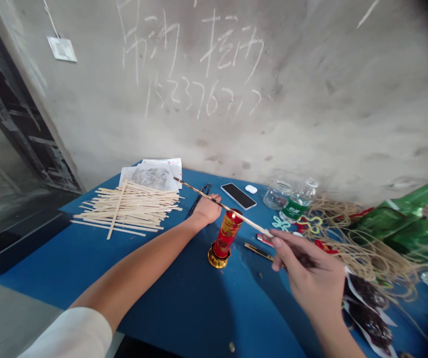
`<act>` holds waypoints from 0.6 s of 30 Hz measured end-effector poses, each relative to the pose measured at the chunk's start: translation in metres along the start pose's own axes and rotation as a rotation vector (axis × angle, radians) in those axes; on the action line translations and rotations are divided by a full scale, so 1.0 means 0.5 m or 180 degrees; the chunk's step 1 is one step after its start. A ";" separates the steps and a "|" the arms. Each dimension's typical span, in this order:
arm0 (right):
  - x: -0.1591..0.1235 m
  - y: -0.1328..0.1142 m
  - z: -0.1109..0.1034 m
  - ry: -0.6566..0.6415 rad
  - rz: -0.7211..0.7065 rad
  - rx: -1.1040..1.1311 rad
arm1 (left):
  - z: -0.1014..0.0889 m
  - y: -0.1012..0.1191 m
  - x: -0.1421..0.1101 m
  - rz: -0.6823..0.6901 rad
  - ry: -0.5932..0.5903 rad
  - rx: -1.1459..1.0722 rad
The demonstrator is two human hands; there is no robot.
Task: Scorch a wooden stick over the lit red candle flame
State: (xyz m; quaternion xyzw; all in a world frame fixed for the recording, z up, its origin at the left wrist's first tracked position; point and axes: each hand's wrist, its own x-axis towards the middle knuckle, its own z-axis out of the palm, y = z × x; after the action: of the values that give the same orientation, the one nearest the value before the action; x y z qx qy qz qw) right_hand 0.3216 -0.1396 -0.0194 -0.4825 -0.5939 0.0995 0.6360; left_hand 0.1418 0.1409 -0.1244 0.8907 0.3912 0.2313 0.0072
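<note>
My right hand pinches the pale end of a thin wooden stick. The stick slants up to the left and is scorched dark along its far half. Its middle passes over the small flame of a red candle on a gold base, standing upright on the blue table. My left hand is low over the table behind the candle, beneath the stick; its fingers are too hidden to judge. Several blackened sticks lie just beyond my left wrist.
Left are a pile of pale sticks and papers. A phone, white case, glass jar and water bottle stand near the wall. Right are tangled cord, green bottles and a utility knife.
</note>
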 end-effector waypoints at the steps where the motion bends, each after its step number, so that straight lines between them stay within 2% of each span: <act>1: 0.000 -0.001 0.000 -0.0004 0.0011 0.0013 | -0.001 0.001 0.000 -0.0005 0.0000 -0.0005; 18: 0.002 -0.002 0.000 -0.0093 -0.0243 0.0023 | 0.008 -0.007 0.002 0.0042 0.0036 -0.0083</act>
State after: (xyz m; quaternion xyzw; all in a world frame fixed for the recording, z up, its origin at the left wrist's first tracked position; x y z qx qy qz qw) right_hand 0.3215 -0.1396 -0.0182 -0.4557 -0.6208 0.0843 0.6323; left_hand 0.1416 0.1446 -0.1285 0.8918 0.3823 0.2414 0.0151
